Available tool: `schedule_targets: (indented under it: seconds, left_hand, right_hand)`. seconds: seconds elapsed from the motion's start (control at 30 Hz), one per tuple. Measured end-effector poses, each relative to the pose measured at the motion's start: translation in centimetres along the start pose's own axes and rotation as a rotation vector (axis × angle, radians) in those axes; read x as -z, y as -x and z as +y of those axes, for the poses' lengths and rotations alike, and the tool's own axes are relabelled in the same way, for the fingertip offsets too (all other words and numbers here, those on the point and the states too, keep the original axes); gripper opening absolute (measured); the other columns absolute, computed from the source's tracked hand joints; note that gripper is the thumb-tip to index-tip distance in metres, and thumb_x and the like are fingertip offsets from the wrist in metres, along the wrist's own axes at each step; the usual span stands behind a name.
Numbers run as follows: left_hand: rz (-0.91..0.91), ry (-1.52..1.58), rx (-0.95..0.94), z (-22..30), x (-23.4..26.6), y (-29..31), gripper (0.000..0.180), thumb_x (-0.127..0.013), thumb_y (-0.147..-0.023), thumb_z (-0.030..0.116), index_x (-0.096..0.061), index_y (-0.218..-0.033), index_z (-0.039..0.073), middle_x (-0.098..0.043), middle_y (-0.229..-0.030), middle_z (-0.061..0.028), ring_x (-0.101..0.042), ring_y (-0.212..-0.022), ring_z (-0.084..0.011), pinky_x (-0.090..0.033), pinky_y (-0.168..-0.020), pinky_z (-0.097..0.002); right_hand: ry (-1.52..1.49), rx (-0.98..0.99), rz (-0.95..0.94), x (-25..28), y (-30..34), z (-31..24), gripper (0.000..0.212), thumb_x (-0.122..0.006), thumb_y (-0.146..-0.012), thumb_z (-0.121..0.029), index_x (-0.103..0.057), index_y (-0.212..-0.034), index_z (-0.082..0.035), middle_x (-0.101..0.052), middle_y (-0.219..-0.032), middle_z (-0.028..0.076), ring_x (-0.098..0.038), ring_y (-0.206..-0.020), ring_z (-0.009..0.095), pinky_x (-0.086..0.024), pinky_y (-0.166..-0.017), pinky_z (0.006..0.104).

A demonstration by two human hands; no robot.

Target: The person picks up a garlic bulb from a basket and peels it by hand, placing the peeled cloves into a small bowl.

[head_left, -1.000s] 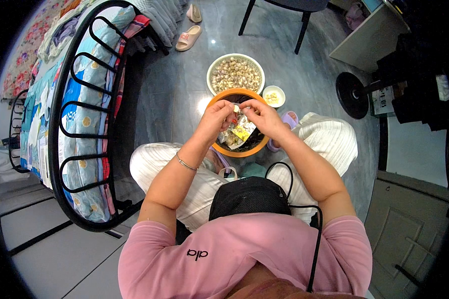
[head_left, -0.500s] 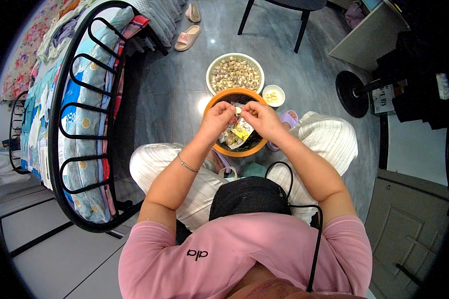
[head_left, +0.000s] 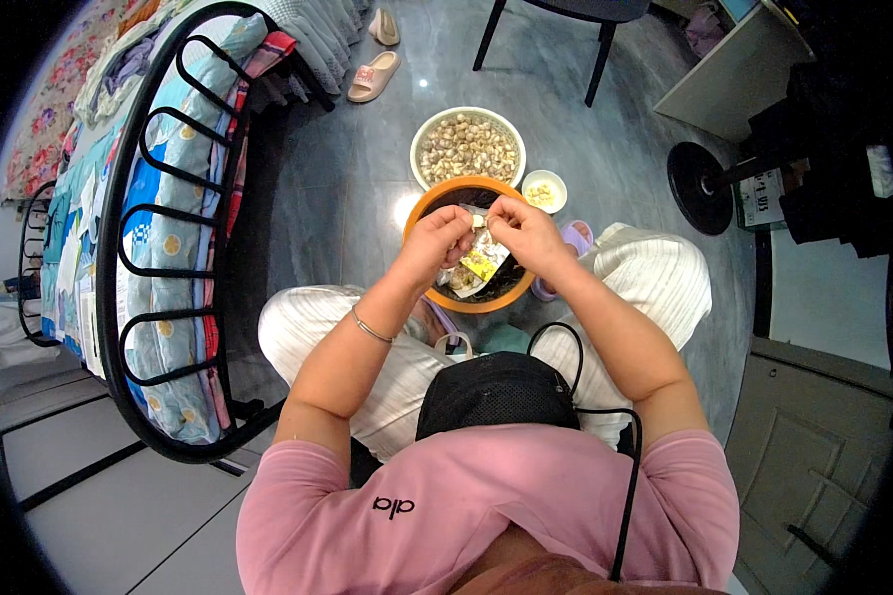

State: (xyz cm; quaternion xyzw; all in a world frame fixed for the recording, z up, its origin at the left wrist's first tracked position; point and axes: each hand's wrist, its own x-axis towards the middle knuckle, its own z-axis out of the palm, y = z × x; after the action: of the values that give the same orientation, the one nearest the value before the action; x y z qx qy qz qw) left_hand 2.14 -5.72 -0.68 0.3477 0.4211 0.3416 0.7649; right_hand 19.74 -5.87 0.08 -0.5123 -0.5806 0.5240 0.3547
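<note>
Over an orange-rimmed bin (head_left: 507, 301) my two hands meet, fingers pinched close together. A small pale piece, which looks like a peeled garlic clove (head_left: 478, 221), sits at the fingertips of my left hand (head_left: 437, 239). My right hand (head_left: 526, 236) pinches beside it, touching or nearly touching the clove; whatever lies between its fingertips is too small to make out. Beneath them the bin holds scraps and a yellow-and-white wrapper (head_left: 481, 266). Beyond it stands a pale basin (head_left: 416, 139) full of unpeeled cloves (head_left: 466, 147). A small white bowl (head_left: 560, 201) with several pale-yellow pieces is at its right.
My bent knees flank the bin. A black metal bed frame (head_left: 119, 248) with bedding rises at left. Sandals (head_left: 373, 77) and a dark chair (head_left: 590, 8) are farther off. At right stand a round black base (head_left: 700, 188) and a grey door (head_left: 804, 446).
My hands have shifted slightly over the bin, and my right fingertips have risen a little. More of the pale clove shows between the hands.
</note>
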Motion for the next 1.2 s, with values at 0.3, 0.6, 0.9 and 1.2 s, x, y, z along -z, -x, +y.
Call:
schedule_targets:
  seconds: [0.3, 0.6, 0.9, 1.2]
  left_hand:
    - [-0.046, 0.133, 0.023, 0.4, 0.0, 0.1, 0.013, -0.048, -0.091, 0.02, -0.05, -0.083, 0.009, -0.049, -0.065, 0.0013, -0.034, -0.045, -0.0037, -0.022, -0.039, -0.0172]
    - [-0.012, 0.132, 0.009, 0.2, 0.0, 0.0, 0.014, -0.048, -0.091, 0.019, -0.05, -0.083, 0.009, -0.049, -0.064, 0.0009, -0.035, -0.046, -0.004, -0.023, -0.04, -0.0169]
    - [0.058, -0.158, -0.036, 0.1, -0.4, 0.1, 0.015, -0.051, -0.091, 0.02, -0.05, -0.082, 0.008, -0.049, -0.063, 0.0018, -0.036, -0.048, -0.0036, -0.027, -0.042, -0.0175]
    - [0.038, -0.092, -0.053, 0.2, -0.2, 0.3, 0.026, -0.045, -0.093, 0.03, -0.051, -0.079, 0.01, -0.047, -0.061, 0.0035, -0.035, -0.046, -0.0038, -0.025, -0.041, -0.0173]
  right_hand:
    - [0.149, -0.015, -0.029, 0.4, -0.3, 0.4, 0.016, -0.054, -0.081, -0.017, -0.057, -0.076, -0.002, -0.052, -0.061, 0.005, -0.05, -0.056, 0.012, -0.04, -0.054, 0.0277]
    - [0.203, 0.11, 0.041, 0.0, -0.2, 1.6, 0.017, -0.058, -0.081, -0.019, -0.063, -0.082, -0.003, -0.058, -0.066, 0.005, -0.054, -0.059, 0.013, -0.043, -0.056, 0.0277]
    - [0.02, -0.029, -0.084, 0.1, 0.0, -0.3, 0.025, -0.056, -0.087, -0.026, -0.058, -0.087, -0.001, -0.06, -0.074, 0.003, -0.054, -0.067, 0.009, -0.043, -0.06, 0.025]
    - [-0.077, -0.024, -0.06, 0.0, -0.3, 0.5, 0.021, -0.054, -0.089, -0.023, -0.056, -0.086, -0.002, -0.056, -0.073, 0.0, -0.051, -0.066, 0.007, -0.043, -0.06, 0.0229]
